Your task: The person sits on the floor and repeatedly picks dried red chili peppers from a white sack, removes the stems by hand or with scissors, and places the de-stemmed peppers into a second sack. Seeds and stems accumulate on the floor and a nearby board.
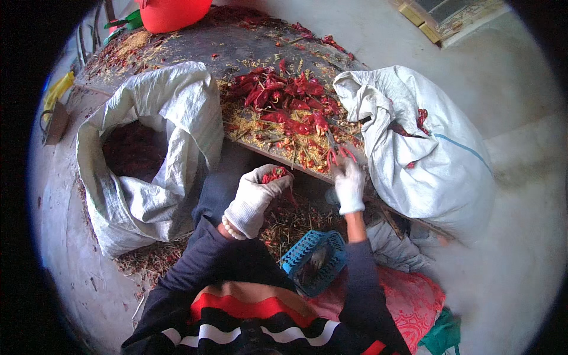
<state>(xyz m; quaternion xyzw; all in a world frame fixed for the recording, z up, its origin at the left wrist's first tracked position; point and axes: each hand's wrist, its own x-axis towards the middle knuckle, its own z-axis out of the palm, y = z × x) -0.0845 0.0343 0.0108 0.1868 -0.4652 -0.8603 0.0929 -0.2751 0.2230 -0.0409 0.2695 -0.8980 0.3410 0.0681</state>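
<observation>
My left hand (257, 195), in a white knit glove with a beaded bracelet at the wrist, is closed around dried red chili peppers (274, 175) in front of the table's near edge. My gloved right hand (348, 182) holds scissors with red handles (333, 148) over that edge. Their blades point away from me and touch or overlap a red pepper (319, 121) at the near side of a pile of dried chilies (284, 91). Yellow seeds (248, 126) and cut stems lie around the pile. Whether the blades are apart cannot be told.
An open white woven sack (195, 95) with dark red contents stands at the left. A full white sack (448, 173) leans at the right, peppers showing through its opening. A blue plastic basket (306, 248) sits below my hands. A red container (175, 13) stands at the table's far left.
</observation>
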